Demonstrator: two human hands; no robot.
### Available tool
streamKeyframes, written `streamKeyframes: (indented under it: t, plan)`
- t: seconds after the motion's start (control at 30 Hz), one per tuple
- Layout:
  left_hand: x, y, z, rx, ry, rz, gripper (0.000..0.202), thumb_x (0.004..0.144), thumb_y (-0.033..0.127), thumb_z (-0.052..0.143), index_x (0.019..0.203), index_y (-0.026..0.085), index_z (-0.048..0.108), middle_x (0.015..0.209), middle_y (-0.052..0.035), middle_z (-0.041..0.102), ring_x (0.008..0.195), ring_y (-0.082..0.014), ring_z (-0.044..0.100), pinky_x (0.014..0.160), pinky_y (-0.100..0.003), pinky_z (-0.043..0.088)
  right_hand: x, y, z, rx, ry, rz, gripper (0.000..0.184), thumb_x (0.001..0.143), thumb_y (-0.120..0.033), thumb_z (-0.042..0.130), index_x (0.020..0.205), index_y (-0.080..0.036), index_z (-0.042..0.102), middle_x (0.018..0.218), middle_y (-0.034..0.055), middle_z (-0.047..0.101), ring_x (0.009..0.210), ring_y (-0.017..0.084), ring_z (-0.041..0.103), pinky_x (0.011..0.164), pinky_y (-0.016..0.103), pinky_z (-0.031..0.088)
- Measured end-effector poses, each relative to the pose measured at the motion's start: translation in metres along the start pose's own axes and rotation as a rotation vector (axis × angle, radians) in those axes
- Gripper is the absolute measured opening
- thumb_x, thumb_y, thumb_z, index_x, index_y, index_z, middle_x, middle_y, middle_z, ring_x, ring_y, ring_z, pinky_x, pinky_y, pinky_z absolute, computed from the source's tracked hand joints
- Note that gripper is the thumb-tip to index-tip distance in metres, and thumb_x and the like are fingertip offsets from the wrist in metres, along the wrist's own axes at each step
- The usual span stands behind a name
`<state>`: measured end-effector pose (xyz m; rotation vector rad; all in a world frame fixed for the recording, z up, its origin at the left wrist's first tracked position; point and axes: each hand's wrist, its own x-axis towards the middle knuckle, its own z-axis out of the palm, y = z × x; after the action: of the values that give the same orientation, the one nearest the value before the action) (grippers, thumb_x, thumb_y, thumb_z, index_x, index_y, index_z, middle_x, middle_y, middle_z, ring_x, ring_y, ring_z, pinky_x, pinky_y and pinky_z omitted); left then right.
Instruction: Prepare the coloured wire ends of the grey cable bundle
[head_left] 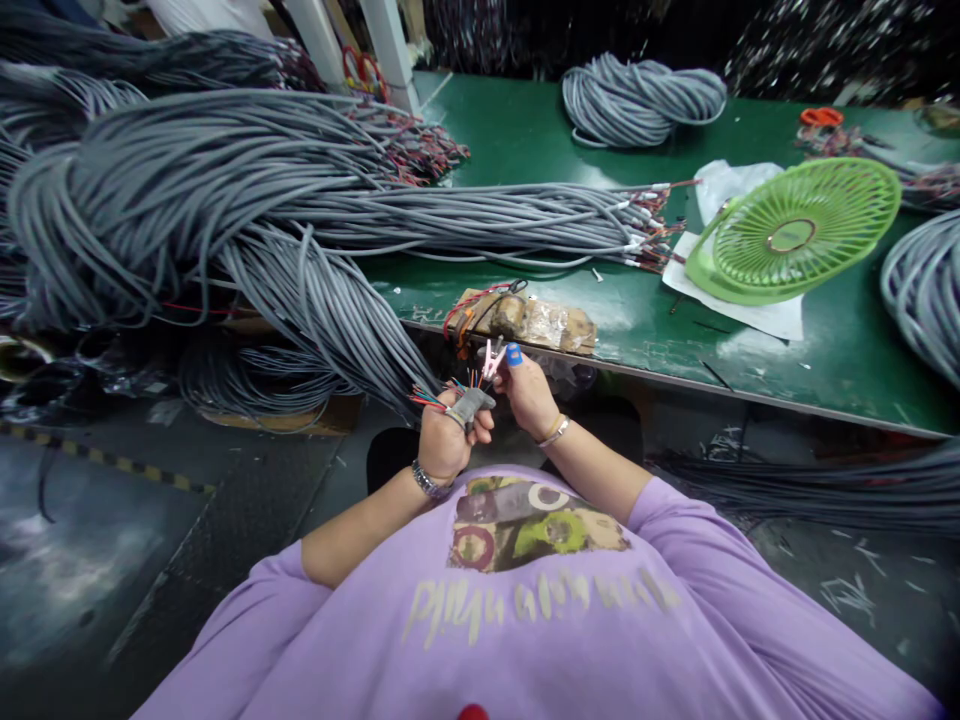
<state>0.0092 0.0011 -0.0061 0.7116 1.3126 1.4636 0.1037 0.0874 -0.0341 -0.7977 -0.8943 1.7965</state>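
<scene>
My left hand (pixel 444 440), closed, wears a grey covering on its thumb. It grips the end of a grey cable, from which several thin coloured wires (pixel 472 379) fan out. Close beside it, my right hand (pixel 531 398) pinches a small pale pink clip-shaped piece (pixel 491 360) at the wires; its exact kind is too small to tell. Blue tape wraps one fingertip of that hand. A thick bundle of grey cables (pixel 337 310) hangs over the table edge down to my left hand, and more wire ends show beside that hand.
Long grey cable bundles (pixel 465 222) lie across the green table (pixel 637 345). At the table's front edge sits a taped cardboard piece (pixel 555 322). On the right stand a green fan (pixel 795 235) and coiled cables (pixel 926 290). Another coil (pixel 641 98) rests at the back, near orange-handled scissors (pixel 821 117).
</scene>
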Motion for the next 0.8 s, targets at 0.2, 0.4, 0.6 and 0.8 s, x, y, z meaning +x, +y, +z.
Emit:
streamKeyframes:
  t: [0.2, 0.4, 0.6, 0.8]
  plan:
    - [0.002, -0.002, 0.001, 0.000, -0.001, -0.029, 0.030, 0.072, 0.044, 0.069, 0.068, 0.015, 0.061, 0.050, 0.0006, 0.062, 0.034, -0.0076, 0.052, 0.032, -0.018, 0.026, 0.005, -0.003, 0.006, 0.152, -0.056, 0.184, 0.048, 0.075, -0.064, 0.067, 0.076, -0.017, 0.065, 0.067, -0.0006, 0.059, 0.055, 0.008, 0.047, 0.048, 0.020, 0.035]
    - [0.005, -0.009, -0.001, 0.013, -0.005, -0.043, 0.032, 0.072, 0.045, 0.069, 0.068, 0.015, 0.060, 0.050, 0.0008, 0.061, 0.034, -0.0081, 0.052, 0.032, -0.018, 0.026, 0.006, -0.009, 0.013, 0.255, 0.009, 0.216, 0.041, 0.076, -0.056, 0.072, 0.075, -0.016, 0.064, 0.065, -0.0013, 0.059, 0.055, 0.007, 0.049, 0.048, 0.019, 0.035]
    - [-0.001, -0.007, -0.003, 0.008, -0.005, -0.021, 0.030, 0.073, 0.043, 0.068, 0.068, 0.015, 0.060, 0.050, 0.0003, 0.062, 0.035, -0.0076, 0.052, 0.033, -0.018, 0.026, 0.004, -0.007, 0.008, 0.295, -0.055, 0.297, 0.046, 0.080, -0.064, 0.062, 0.081, -0.018, 0.064, 0.070, -0.0004, 0.061, 0.058, 0.009, 0.049, 0.049, 0.020, 0.037]
    - [-0.007, -0.002, -0.010, 0.034, 0.049, 0.061, 0.032, 0.073, 0.047, 0.069, 0.071, 0.016, 0.063, 0.052, 0.0001, 0.063, 0.036, -0.0079, 0.053, 0.033, -0.018, 0.029, 0.001, -0.014, 0.000, 0.255, -0.145, 0.345, 0.051, 0.084, -0.068, 0.052, 0.082, -0.018, 0.064, 0.072, 0.0010, 0.062, 0.056, 0.009, 0.047, 0.050, 0.021, 0.037]
